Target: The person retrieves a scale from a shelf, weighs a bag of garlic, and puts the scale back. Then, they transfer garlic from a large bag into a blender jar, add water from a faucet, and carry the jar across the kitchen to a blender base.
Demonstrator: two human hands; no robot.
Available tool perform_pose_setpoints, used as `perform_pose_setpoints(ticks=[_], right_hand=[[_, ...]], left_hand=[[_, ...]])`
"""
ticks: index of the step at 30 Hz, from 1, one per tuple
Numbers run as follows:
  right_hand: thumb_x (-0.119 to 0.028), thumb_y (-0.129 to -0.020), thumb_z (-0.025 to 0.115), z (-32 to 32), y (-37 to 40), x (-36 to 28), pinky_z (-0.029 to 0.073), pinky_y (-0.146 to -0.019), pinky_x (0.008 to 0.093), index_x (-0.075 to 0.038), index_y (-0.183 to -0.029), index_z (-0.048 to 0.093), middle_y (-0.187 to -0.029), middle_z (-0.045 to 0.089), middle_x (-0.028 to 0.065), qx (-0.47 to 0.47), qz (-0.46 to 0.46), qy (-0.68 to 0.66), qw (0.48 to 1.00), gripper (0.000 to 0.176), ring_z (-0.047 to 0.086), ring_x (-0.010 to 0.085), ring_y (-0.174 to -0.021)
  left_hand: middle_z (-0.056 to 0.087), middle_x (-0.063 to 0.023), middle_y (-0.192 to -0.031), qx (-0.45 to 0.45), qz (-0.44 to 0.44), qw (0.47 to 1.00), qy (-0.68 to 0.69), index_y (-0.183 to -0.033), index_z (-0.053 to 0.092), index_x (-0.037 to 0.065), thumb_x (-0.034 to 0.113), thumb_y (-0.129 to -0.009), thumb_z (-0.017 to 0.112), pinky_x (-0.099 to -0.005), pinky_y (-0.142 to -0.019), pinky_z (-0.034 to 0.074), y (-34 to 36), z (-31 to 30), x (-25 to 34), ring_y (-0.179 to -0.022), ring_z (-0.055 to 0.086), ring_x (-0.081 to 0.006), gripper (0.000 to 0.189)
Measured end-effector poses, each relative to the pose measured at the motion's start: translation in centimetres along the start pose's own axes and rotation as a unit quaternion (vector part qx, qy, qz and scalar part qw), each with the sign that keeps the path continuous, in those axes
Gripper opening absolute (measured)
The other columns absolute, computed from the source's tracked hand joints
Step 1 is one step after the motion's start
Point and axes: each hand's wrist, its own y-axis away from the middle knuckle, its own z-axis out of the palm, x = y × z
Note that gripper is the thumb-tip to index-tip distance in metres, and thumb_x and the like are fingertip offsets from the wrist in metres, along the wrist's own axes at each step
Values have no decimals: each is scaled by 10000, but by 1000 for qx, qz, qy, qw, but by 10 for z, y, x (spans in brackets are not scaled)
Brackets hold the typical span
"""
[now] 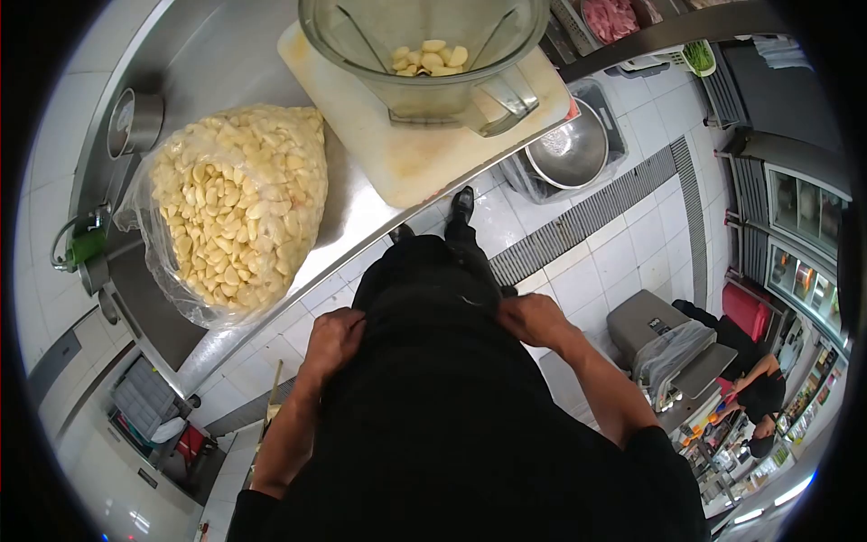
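Both hands are down at the person's waist, well apart from each other: the left hand [338,340] curls against one side of the black clothing [429,312], and the right hand [535,320] curls against the other side, though the fingertips are too hidden to tell whether either one pinches the cloth. The step in hand looks like handling or settling that clothing, which hangs between them over the front of the body, and neither hand touches the food. Ahead, on the metal surface [340,210], a clear plastic bag [302,149] full of pale peeled cloves [219,230], probably garlic, sits to the left with its mouth seemingly open. Just beside it, to the right, a see-through jar [424,95] stands upright on a pale cutting board [408,170], a few cloves in its bottom and its handle [517,104] pointing to the right and partly toward the person. As a judgement, work on the clothing calls for an even hold on both sides, while reaching the bag or jar would call for freeing the hands and bringing them forward over the edge
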Motion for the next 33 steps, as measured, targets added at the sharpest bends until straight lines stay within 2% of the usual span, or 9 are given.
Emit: perform_pose_setpoints(ticks=[6, 9, 11, 12, 13, 16, 26, 29, 33], right_hand=[[-243, -903, 545, 13, 75, 16, 503, -681, 459, -71, -871, 629, -799, 658, 188, -11, 157, -101, 982, 194, 624, 400, -772], [-144, -879, 576, 57, 107, 42, 492, -666, 401, -47, -842, 618, -777, 660, 171, -20, 235, -171, 957, 112, 645, 306, -726], [-28, -838, 620, 85, 118, 57, 473, -665, 348, -27, -860, 626, -766, 665, 101, 44, 198, -382, 901, 23, 602, 163, -723], [71, -782, 647, 80, 122, 55, 459, -660, 302, -9, -886, 641, -776, 644, 29, 19, 223, -382, 897, 131, 541, 76, -778], [71, -782, 647, 79, 126, 48, 459, -660, 302, -9, -886, 641, -776, 644, 29, 21, 225, -382, 896, 131, 541, 76, -778], [-23, -815, 647, 70, 133, 23, 461, -659, 275, -45, -863, 665, -752, 613, 0, 85, 227, -610, 754, 56, 558, 85, -734], [-129, -852, 640, 88, 165, 28, 467, -668, 270, -61, -906, 667, -784, 622, 0, 19, 270, -616, 740, 91, 568, 100, -713], [-161, -863, 638, 103, 170, 47, 469, -671, 268, -65, -919, 667, -793, 625, 0, -11, 292, -607, 739, 115, 571, 104, -707], [-203, -878, 635, 137, 168, 105, 471, -675, 266, -71, -937, 668, -806, 628, -1, -108, 344, -576, 734, 148, 574, 110, -699]], left_hand=[[661, -142, -886, -43, 116, 992, 6, -921, 671, 34, 118, -838, 635, -419, -748, 524, -59, 13, 58, -843, 643, -345, 124], [649, -149, -885, -83, 176, 981, 13, -927, 657, 13, 132, -845, 639, -428, -765, 512, -86, 29, 80, -861, 633, -356, 145], [628, -142, -875, -155, 229, 961, -8, -928, 649, 19, 135, -852, 622, -434, -773, 500, -103, 36, 94, -871, 619, -351, 141], [628, -142, -875, -158, 231, 960, -6, -928, 649, 19, 135, -852, 622, -434, -773, 500, -110, 40, 101, -871, 619, -351, 141], [621, -138, -865, -176, 256, 950, 3, -912, 646, 22, 134, -855, 615, -440, -770, 497, -118, 44, 108, -867, 616, -349, 129], [619, -133, -860, -212, 304, 929, -6, -881, 639, 29, 139, -863, 601, -446, -771, 494, -138, 58, 127, -867, 614, -345, 118], [623, -128, -831, -301, 397, 863, -78, -784, 606, 32, 172, -826, 612, -439, -784, 501, -197, 130, 170, -872, 624, -330, 147], [632, -120, -829, -269, 397, 877, -42, -772, 605, 47, 209, -808, 647, -442, -780, 498, -205, 155, 156, -872, 624, -326, 171], [645, -109, -821, -237, 380, 893, -36, -775, 627, 66, 237, -796, 674, -444, -760, 491, -193, 92, 158, -869, 624, -320, 179]])
